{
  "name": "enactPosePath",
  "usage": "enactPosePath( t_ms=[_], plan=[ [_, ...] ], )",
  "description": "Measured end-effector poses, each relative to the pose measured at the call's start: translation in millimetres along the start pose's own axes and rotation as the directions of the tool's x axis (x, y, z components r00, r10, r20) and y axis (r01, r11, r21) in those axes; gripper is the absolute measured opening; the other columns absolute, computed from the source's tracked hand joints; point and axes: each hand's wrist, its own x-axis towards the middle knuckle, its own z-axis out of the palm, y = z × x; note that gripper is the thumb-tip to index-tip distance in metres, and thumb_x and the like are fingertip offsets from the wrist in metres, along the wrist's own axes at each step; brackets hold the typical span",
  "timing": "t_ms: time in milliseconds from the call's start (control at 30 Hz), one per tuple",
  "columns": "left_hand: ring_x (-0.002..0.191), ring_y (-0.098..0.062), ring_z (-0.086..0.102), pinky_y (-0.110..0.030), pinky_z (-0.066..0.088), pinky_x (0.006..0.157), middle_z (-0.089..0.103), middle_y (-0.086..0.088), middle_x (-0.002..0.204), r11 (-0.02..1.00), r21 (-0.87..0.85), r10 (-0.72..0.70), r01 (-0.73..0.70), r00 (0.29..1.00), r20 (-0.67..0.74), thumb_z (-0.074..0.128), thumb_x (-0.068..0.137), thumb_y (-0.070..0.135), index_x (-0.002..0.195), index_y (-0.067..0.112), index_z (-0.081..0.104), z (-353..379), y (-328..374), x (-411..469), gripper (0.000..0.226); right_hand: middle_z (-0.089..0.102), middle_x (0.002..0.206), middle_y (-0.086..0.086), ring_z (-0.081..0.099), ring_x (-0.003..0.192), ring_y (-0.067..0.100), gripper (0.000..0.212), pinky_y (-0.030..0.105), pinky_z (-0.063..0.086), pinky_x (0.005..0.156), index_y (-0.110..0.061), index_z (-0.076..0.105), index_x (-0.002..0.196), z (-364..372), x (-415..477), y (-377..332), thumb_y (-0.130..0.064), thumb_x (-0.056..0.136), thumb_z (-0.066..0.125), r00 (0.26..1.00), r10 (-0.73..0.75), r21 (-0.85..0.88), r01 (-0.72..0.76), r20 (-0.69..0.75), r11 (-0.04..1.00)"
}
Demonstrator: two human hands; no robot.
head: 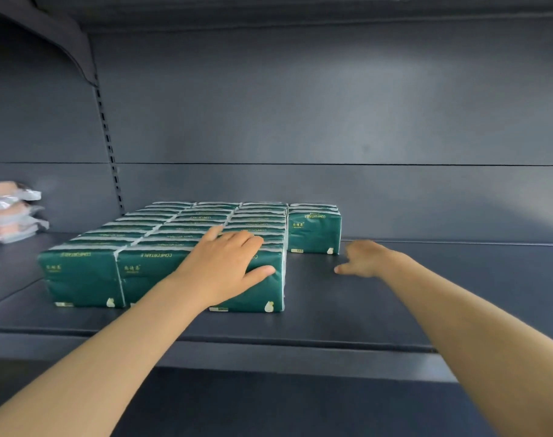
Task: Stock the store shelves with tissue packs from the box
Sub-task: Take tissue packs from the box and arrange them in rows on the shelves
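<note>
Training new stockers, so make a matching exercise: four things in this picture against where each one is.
1 left hand
2 right hand
3 short row of dark green plastic tissue packs
4 stack of pink plastic-wrapped packs

a far left edge
b on the large dark green pack block
c behind the right hand
d over bare dark grey metal shelf

Pairs: 1b, 2d, 3c, 4a

Dim, cool bluish light; soft glare patch on back panel [347, 115]. Motion blur on right hand [363, 260] and pink packs [10, 209] at left edge. Wide-angle bowing of shelf [395, 304] lines.
</note>
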Motion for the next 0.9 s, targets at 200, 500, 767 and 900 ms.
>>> enactPosePath(
  t_ms=[200,500,767,900],
  plan=[
    [0.134,-0.015,0.035,-0.037,0.014,0.116,0.04,0.003,0.143,0.993,0.044,-0.107,0.105,0.993,0.052,0.02,0.093,0.056,0.141,0.019,0.036,-52,5,-12,0.062,0.056,0.119,0.006,0.055,0.106,0.027,0.044,0.032,0.045,0.081,-0.008,0.051,0.118,-42,-52,-6,-0.043,0.091,0.053,0.999,-0.049,-0.204,0.044,-0.022,0.978],
    [0.114,-0.025,0.048,-0.04,0.041,0.094,0.054,-0.008,0.125,0.953,0.158,-0.262,0.26,0.965,-0.009,0.041,0.097,0.039,0.129,0.009,0.048,-145,9,-44,0.044,0.058,0.118,0.006,0.052,0.111,0.028,0.03,0.03,0.039,0.073,-0.011,0.054,0.118,-96,-134,-29,-0.024,0.092,0.05,0.943,-0.132,-0.321,0.028,-0.304,0.947],
    [0.111,-0.029,0.05,-0.043,0.043,0.09,0.055,-0.013,0.12,0.942,0.132,-0.296,0.31,0.948,-0.114,0.043,0.096,0.039,0.123,0.005,0.051,-207,31,-118,0.044,0.054,0.122,0.013,0.047,0.116,0.033,0.042,0.035,0.037,0.077,-0.005,0.044,0.125,-116,-245,-56,-0.031,0.094,0.053,0.89,-0.136,-0.207,0.049,-0.436,0.977],
    [0.107,-0.03,0.051,-0.042,0.043,0.084,0.056,-0.013,0.115,0.948,0.106,-0.279,0.302,0.942,-0.185,0.044,0.096,0.039,0.119,0.004,0.053,-230,47,-170,0.043,0.052,0.125,0.014,0.047,0.117,0.034,0.046,0.038,0.042,0.085,-0.007,0.044,0.13,-111,-307,-71,-0.031,0.092,0.055,0.891,-0.085,-0.171,0.009,-0.447,0.985]
  ],
)
